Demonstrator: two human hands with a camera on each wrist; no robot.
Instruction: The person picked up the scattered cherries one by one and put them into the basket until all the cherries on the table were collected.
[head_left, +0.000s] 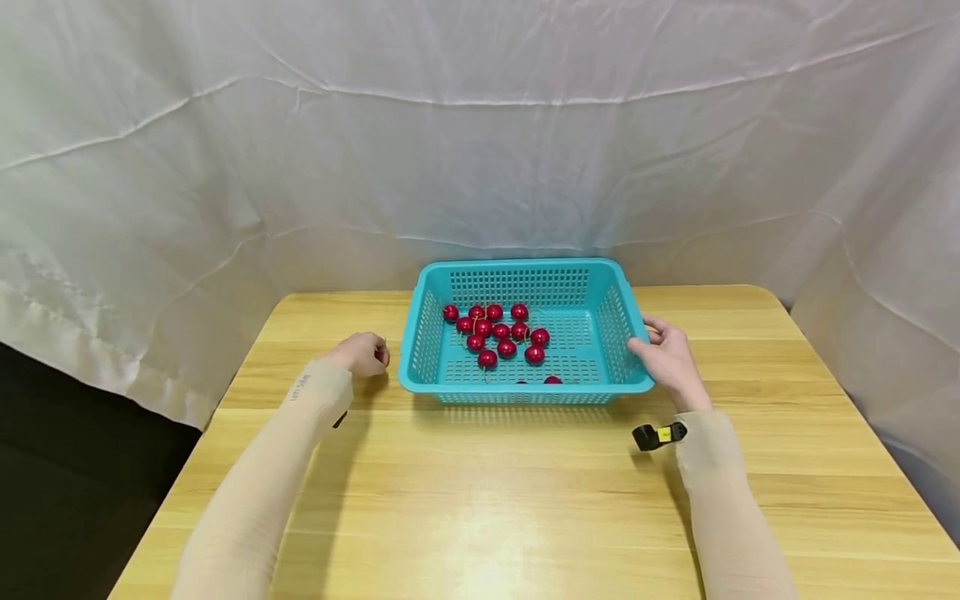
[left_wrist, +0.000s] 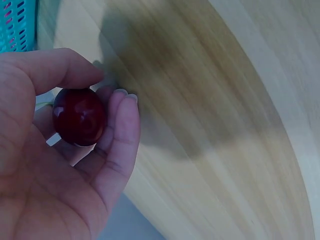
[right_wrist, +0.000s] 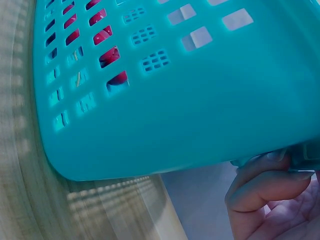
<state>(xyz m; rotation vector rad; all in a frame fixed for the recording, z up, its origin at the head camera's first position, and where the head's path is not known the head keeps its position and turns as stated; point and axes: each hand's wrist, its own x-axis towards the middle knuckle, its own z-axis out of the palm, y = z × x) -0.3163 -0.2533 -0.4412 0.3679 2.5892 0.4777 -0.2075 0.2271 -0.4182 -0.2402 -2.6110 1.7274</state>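
Observation:
Between the thumb and curled fingers of my left hand (head_left: pixel 364 354) is a dark red cherry (left_wrist: pixel 79 116) with a thin green stem, plain in the left wrist view. That hand is just left of a turquoise plastic basket (head_left: pixel 525 389), above the table. Several red cherries (head_left: pixel 506 347) lie inside the basket, mostly toward its left half; the front wall partly hides a few. My right hand (head_left: pixel 667 354) grips the basket's right rim, thumb on the inner side and fingers curled beneath the rim, as the right wrist view (right_wrist: pixel 272 192) shows.
The basket stands near the back of a light wooden table (head_left: pixel 480 483). A pale cloth curtain (head_left: pixel 480 167) hangs right behind it and along both sides. Down at the left lies a dark area (head_left: pixel 67 483) past the table edge.

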